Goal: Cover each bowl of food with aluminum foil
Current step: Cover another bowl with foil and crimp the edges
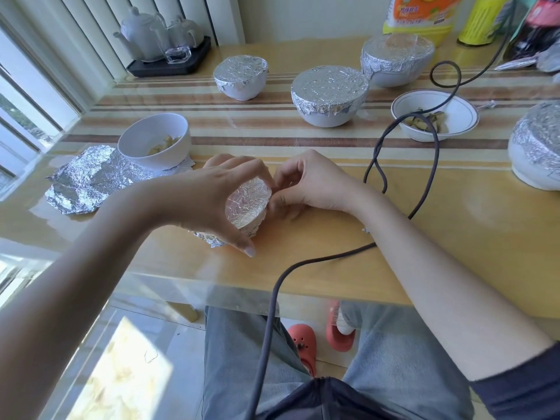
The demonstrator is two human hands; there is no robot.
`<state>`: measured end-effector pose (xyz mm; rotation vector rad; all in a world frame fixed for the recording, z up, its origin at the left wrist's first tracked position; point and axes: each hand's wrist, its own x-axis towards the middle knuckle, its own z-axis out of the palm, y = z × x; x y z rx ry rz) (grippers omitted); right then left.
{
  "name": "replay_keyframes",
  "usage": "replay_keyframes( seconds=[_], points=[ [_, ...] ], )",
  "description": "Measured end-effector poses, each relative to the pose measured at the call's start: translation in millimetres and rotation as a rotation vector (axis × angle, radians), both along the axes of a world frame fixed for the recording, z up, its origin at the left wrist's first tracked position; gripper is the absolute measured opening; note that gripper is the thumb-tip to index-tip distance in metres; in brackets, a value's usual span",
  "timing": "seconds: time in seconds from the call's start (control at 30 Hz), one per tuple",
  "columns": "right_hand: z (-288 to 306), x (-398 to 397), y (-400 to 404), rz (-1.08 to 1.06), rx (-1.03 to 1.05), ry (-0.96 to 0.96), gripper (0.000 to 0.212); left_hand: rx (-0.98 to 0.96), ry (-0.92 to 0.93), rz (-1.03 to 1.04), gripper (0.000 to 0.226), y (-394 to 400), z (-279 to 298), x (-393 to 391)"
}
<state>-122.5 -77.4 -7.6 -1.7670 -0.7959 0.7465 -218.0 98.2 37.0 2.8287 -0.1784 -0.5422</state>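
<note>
We see the left hand (212, 189) cupped round a small foil-wrapped bowl (248, 207) on the table (454, 237), while the right hand (306, 183) pinches the foil at its rim. Behind, 4 covered bowls sit among 2 uncovered bowls, one (154, 140) resting on a loose foil sheet (88, 180).

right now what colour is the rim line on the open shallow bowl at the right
The shallow white bowl has a thin dark rim line, seen in the head view.

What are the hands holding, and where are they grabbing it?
Both hold the small foil-covered bowl. The left hand wraps round its side; the right hand pinches the foil at its rim.
</note>
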Motion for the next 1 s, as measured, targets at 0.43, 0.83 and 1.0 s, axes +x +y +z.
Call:
replay_keyframes(
  seconds=[0.43, 0.83, 1.0],
  points=[
    [-16.6, -64.1, -15.6, -0.197, 0.158, 0.262, 0.066, 0.014, -0.036, 0.039, 0.083, -2.6, -3.7, -3.1],
    [-21.2, -39.3, -14.2, -0.127, -0.014, -0.107, 0.066, 0.088, -0.016, 0.249, 0.132, -5.7, -3.9, -10.3],
    [-17.5, -55.2, -5.2, -0.15, -0.129, -0.426, 0.064, 0.177, 0.044, 0.036, 0.124, 14.2, 1.4, -7.9]
  ],
)
